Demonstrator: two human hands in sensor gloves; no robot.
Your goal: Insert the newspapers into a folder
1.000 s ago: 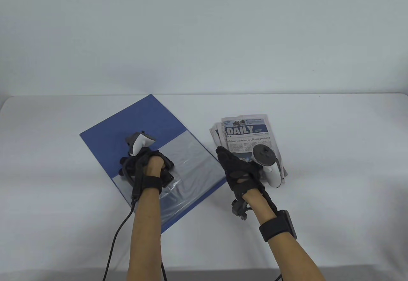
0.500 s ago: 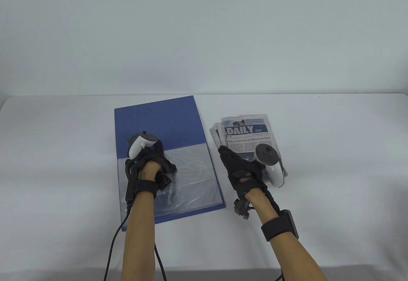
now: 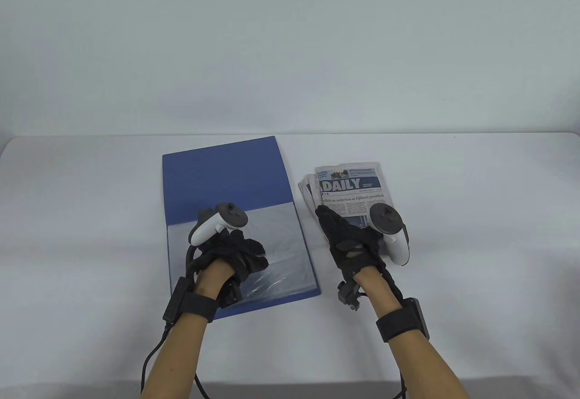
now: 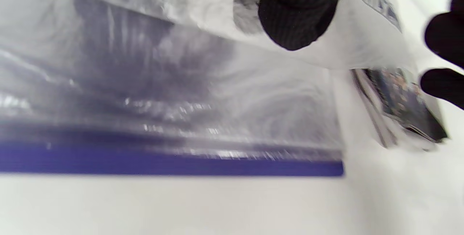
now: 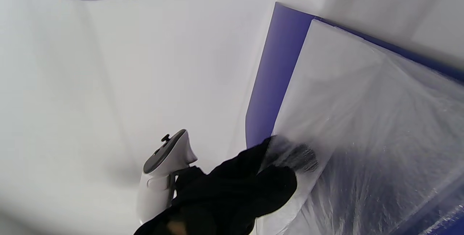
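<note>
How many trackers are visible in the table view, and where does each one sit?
2. One tracker sits on the back of the left hand, over the folder's clear pocket. The other tracker sits on the right hand, over the newspapers.

My left hand (image 3: 235,254) sits low, fingers (image 5: 290,159) curled and pinching; my right hand (image 3: 353,242) lies flatter, palm down, both forearms reaching forward.

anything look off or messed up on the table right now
Nothing damaged or spilled. The folder lies slightly askew on the table, and its clear plastic sleeve is wrinkled where the left hand lifts it. The folded newspaper looks tidy.
</note>
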